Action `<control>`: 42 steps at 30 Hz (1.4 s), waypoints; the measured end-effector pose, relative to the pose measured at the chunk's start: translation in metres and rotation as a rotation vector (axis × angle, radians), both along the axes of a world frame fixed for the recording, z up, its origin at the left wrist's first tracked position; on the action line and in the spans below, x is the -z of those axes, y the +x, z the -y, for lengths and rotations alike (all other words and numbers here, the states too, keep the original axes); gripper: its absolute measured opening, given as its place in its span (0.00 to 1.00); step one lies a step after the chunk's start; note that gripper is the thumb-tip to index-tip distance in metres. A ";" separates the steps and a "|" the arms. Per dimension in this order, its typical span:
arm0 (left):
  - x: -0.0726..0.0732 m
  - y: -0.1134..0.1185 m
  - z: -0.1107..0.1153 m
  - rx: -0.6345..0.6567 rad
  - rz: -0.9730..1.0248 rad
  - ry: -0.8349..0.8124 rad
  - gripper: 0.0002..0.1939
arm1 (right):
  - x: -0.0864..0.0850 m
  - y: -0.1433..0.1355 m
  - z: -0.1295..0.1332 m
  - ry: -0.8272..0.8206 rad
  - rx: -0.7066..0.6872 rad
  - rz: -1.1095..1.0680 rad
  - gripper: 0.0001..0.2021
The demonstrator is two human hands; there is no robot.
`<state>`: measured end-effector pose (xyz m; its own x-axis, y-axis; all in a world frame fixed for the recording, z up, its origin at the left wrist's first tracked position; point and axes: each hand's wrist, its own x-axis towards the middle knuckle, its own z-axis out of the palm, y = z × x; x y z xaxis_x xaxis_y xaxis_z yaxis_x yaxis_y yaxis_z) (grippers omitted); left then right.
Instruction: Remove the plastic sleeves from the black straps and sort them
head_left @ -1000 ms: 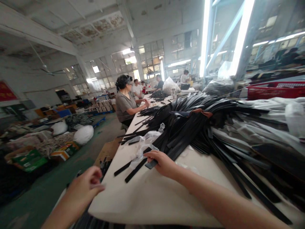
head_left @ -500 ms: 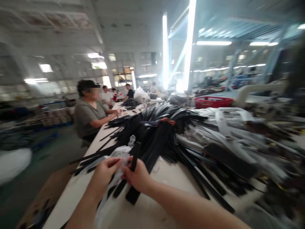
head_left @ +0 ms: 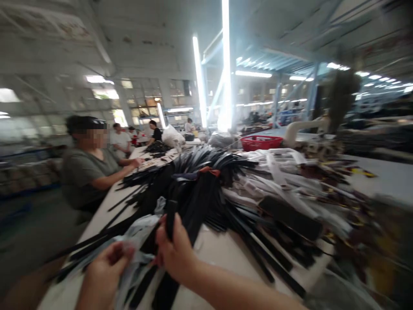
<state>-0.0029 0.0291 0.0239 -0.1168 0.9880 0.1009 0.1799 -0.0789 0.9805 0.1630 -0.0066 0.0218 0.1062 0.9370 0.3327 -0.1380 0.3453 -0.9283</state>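
Note:
My right hand [head_left: 177, 252] is wrapped round a black strap [head_left: 171, 215], whose short end sticks up above the thumb. Lower down, my left hand [head_left: 105, 269] is closed in a pinch at the edge of a thin, whitish plastic bag [head_left: 142, 227]. The bag lies crumpled between my hands and hangs down toward the table edge. Right behind them spreads a big heap of black straps [head_left: 201, 200], bound near its top by a reddish-brown band [head_left: 209, 171]. Blur hides the exact grip of my left fingertips.
The pale table [head_left: 232, 254] runs away ahead. A co-worker [head_left: 93, 163] sits along its left side, hands on the tabletop. White-wrapped strips [head_left: 277, 172] pile up at the right, with a dark flat piece [head_left: 290, 215] in front. A red basket [head_left: 261, 142] stands farther back.
My hands have drawn apart: the left has gone down and left with the bag's edge, while the right still grips the strap. The whole view has turned to the right.

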 end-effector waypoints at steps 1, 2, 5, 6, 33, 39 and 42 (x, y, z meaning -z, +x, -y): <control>-0.005 -0.001 0.003 0.015 0.092 -0.029 0.27 | -0.005 0.003 0.004 0.051 0.036 0.002 0.16; -0.008 -0.002 0.006 -0.028 0.158 -0.011 0.30 | -0.009 0.007 0.008 0.103 0.066 0.022 0.15; -0.008 0.001 0.010 -0.049 0.229 0.055 0.32 | -0.019 0.022 0.013 0.118 0.107 0.079 0.15; -0.006 0.002 0.010 -0.056 0.238 0.073 0.32 | -0.022 0.026 0.014 0.119 0.108 0.124 0.14; -0.019 0.004 0.025 -0.074 -0.110 0.263 0.16 | -0.030 0.049 0.003 0.282 -0.001 0.849 0.16; -0.026 0.012 0.033 0.005 -0.257 0.256 0.16 | -0.040 0.046 0.013 0.304 0.019 1.199 0.11; -0.029 0.015 0.036 0.021 -0.306 0.245 0.15 | -0.040 0.043 0.013 0.290 0.053 1.261 0.10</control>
